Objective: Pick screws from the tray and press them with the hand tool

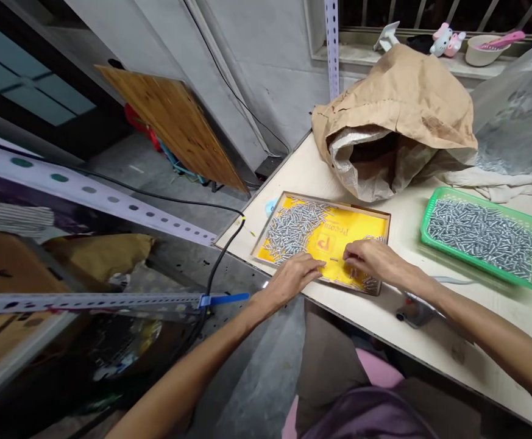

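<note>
A shallow tray (387, 227) with a yellow bottom lies near the table's front edge. Small silvery metal pieces, which look like screws, form a large pile (295, 228) in its left part. A smaller group (370, 283) lies by the right front corner, partly under my right hand (372, 258). That hand's fingers are curled down over the tray; whatever is between the tips is hidden. My left hand (293, 277) reaches over the front rim, fingers stretched to the right, nothing visible in them. One loose screw (334, 260) lies between both hands.
To the right, a green plastic basket (425, 227) holds many more screws. Behind the tray sits an open brown paper sack (398, 97), beside a clear plastic bag (517, 116). A black cable (174, 201) crosses the table's left corner. Perforated metal posts (110, 198) stand at left.
</note>
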Tool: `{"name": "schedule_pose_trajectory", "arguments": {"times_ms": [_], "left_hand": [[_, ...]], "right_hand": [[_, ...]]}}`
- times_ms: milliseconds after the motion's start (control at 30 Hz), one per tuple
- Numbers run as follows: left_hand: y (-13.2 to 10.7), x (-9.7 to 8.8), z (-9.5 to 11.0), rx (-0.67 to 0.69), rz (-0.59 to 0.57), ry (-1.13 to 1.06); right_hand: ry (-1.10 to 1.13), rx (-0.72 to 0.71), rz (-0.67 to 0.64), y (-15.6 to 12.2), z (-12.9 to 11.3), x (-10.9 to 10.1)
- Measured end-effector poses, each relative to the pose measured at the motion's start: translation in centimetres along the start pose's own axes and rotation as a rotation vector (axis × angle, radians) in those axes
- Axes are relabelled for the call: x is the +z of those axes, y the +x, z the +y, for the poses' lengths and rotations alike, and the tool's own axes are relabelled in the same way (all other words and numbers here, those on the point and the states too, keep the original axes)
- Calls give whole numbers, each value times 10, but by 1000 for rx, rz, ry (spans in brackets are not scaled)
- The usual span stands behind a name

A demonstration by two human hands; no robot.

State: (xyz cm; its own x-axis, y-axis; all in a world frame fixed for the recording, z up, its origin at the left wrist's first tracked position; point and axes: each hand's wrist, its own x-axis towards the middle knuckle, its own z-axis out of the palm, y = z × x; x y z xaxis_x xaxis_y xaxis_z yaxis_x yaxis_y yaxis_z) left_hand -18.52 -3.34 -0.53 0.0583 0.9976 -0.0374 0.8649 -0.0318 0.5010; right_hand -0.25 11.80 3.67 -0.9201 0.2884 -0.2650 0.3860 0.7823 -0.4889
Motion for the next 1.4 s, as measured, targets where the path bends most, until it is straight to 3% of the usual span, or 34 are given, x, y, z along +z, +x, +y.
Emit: {"name": "schedule_pose_trajectory", "arguments": {"times_ms": [100, 233, 333, 467, 533, 700, 800, 933, 1100, 1400], "left_hand": [[11, -7, -4, 97, -125, 130], [25, -11, -8, 144, -190, 200], [31, -8, -10, 145, -156, 214], [31, -9, -10, 95, -44, 209], [30, -9, -7, 146, -81, 165], [37, 3, 4, 332, -227, 96], [45, 7, 7, 349, -221, 162], [46, 0, 5, 257, -147, 218], [37, -6, 0, 266, -214, 134], [42, -2, 10, 327, -238, 249]], "right_hand": [[-132, -79, -108, -3, 1, -3], [-248, -153, -219, -3, -2, 5], [-355, -177, -202, -1, -2, 13], [-424, -139, -62, -3, 4, 10], [-390, -133, -39, -5, 5, 5], [-331, -211, -217, -9, -2, 8], [-373, -164, -199, -8, -6, 15], [-365, -96, -100, -7, -8, 12], [-299, 57, -275, -4, -17, 7], [-221, 161, -351, 13, -29, 23]]}}
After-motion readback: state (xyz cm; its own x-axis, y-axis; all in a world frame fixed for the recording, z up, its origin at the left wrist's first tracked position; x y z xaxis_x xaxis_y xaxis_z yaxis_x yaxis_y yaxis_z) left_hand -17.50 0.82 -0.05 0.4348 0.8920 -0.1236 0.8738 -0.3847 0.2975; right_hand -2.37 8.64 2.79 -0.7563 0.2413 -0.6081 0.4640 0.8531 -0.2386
